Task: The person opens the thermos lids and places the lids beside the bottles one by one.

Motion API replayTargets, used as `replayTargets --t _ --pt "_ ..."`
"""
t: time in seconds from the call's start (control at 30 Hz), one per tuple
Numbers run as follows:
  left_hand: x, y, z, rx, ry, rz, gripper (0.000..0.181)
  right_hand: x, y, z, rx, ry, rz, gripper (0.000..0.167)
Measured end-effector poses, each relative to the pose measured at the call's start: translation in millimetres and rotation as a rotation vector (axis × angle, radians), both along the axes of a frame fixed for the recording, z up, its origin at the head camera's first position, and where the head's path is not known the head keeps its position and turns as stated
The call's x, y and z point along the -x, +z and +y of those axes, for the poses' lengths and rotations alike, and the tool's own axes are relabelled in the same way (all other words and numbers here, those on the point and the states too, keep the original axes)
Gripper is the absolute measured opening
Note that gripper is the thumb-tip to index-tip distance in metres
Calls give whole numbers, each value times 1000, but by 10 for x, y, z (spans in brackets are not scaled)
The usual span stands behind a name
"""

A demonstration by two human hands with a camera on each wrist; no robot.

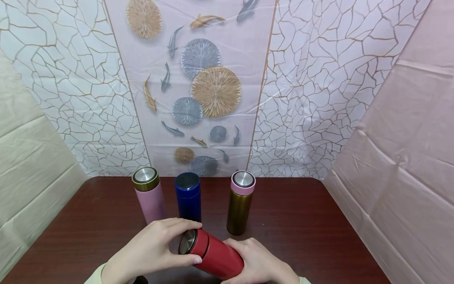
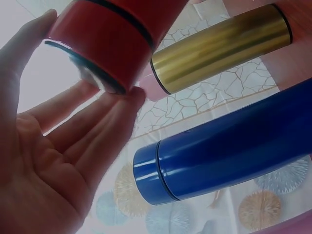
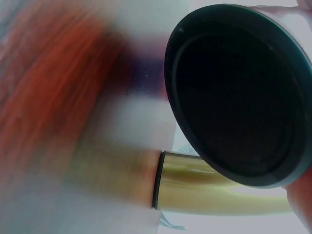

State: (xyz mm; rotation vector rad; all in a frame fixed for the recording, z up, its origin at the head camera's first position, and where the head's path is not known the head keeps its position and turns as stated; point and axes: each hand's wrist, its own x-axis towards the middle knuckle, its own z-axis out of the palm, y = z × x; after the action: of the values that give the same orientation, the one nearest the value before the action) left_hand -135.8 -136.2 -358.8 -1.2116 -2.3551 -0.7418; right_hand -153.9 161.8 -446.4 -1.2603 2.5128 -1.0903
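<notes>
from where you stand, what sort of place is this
Perhaps a staged recording booth: a patterned backdrop behind a dark red-brown table, with creased plain sheets closing in both sides.

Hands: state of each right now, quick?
Left hand: holding, thumb and fingers pinching the red bottle by its lid.
Right hand: holding the same bottle, gripping it near its lower end.

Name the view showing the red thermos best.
The head view: the red thermos shows its lid and most of its body. The left wrist view crops it to the lid end; the right wrist shows mainly its black base.
</notes>
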Motion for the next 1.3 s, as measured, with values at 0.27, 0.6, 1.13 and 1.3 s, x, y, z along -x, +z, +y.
replayTargets --t 0.27,0.6,1.13,1.3 --pt "-28 2 33 9 109 -165 42 2 -18 -20 -7 -2 19 52" --pt "-17 19 86 60 214 -356 36 6 -72 -33 -9 0 153 54" --pt "-195 166 -104 163 -52 -224 72 -12 -9 -46 25 3 101 57" --pt "-151 151 -143 137 -181 -183 81 -10 19 -59 37 23 92 56"
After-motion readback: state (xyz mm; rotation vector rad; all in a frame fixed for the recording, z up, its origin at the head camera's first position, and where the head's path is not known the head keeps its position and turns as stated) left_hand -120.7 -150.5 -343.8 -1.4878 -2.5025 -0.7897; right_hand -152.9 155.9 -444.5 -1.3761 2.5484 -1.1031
